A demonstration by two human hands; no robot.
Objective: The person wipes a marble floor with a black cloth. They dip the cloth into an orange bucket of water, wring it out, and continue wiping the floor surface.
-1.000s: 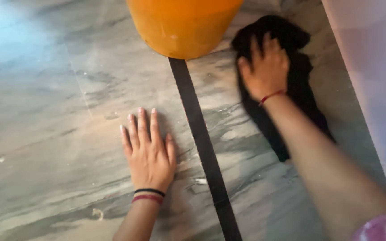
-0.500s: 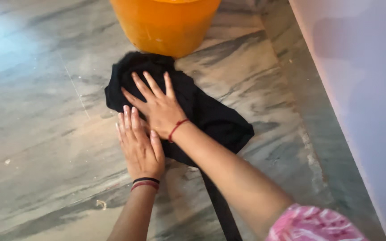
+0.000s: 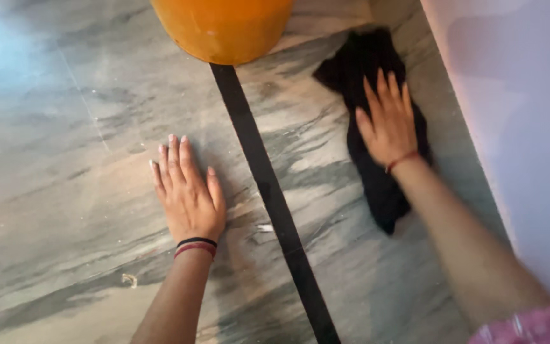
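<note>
On the marble floor (image 3: 65, 127), we log our left hand (image 3: 188, 194): flat, fingers spread, palm down, grasping nothing, just left of a black strip (image 3: 268, 191) set into the stone. Our right hand (image 3: 388, 124): open, palm pressed on a black cloth (image 3: 377, 185), not clenched round it. Cloth: crumpled, lying lengthwise on the floor right of the strip, near the pale wall (image 3: 517, 127). Orange bucket (image 3: 224, 25): standing at the top edge, over the strip's far end, apart from both hands.
</note>
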